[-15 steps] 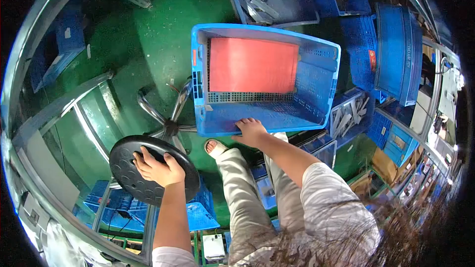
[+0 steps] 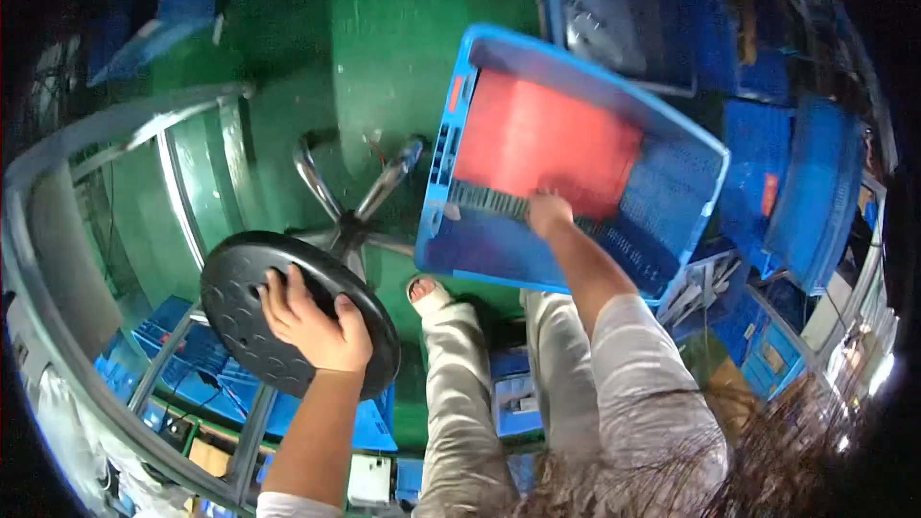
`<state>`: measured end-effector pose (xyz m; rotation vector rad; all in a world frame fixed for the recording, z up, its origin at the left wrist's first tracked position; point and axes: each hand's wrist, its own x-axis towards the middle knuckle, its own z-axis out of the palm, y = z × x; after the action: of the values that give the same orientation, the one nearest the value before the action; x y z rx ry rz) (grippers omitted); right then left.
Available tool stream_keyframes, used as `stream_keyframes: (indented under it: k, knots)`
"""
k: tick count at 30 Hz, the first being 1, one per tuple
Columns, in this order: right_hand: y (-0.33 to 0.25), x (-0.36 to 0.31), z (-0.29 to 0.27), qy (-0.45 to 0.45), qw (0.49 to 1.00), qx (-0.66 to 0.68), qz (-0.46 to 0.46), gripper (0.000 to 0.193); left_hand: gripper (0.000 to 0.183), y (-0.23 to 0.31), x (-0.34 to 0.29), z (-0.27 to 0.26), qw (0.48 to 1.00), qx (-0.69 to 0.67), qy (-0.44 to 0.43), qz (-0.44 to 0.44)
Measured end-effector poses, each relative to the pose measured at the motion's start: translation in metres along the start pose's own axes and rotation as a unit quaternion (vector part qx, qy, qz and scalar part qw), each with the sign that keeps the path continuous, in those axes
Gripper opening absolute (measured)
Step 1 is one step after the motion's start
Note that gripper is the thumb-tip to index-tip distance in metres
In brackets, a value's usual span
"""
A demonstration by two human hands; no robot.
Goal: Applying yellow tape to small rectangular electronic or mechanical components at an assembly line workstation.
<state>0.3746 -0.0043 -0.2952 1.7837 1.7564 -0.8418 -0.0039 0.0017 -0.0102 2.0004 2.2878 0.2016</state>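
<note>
The round black stool seat (image 2: 240, 326), dotted with raised circles, is under my left hand (image 2: 312, 321). That hand is open, its fingers spread over the seat. To its right is a large blue plastic crate (image 2: 499, 259) with perforated walls. A flat red sheet or panel (image 2: 542, 139) lies inside. My right hand (image 2: 550, 214) reaches into the crate at the near edge of the red panel. Its fingers are smeared by motion, so I cannot make out whether they grip it.
The stool's chrome base (image 2: 350, 221) stands on the green floor (image 2: 374, 48), next to the crate. A metal frame (image 2: 173, 192) runs along the left. More blue crates (image 2: 815, 192) stand on the right. My foot (image 2: 427, 295) is just below the crate.
My right hand has moved from the crate's near side inward to the red panel. The view has shifted, so the crate appears turned and farther right. My left hand stays on the stool seat.
</note>
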Motion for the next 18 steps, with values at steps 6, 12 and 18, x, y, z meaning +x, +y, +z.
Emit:
stream_keyframes:
  k: [6, 12, 18]
  knots:
    - [-0.04, 0.082, 0.048, 0.036, 0.999, -0.012, 0.019, 0.039, 0.076, -0.007, 0.002, -0.014, 0.999, -0.043, -0.018, -0.001]
    - [-0.024, 0.089, 0.039, -0.022, 0.995, -0.089, -0.027, 0.028, 0.076, -0.007, -0.001, -0.014, 0.999, -0.037, -0.035, 0.01]
    - [-0.061, 0.042, -0.015, -0.152, 0.983, -0.037, -0.092, 0.031, 0.074, -0.008, -0.001, -0.021, 1.0, -0.013, -0.022, -0.004]
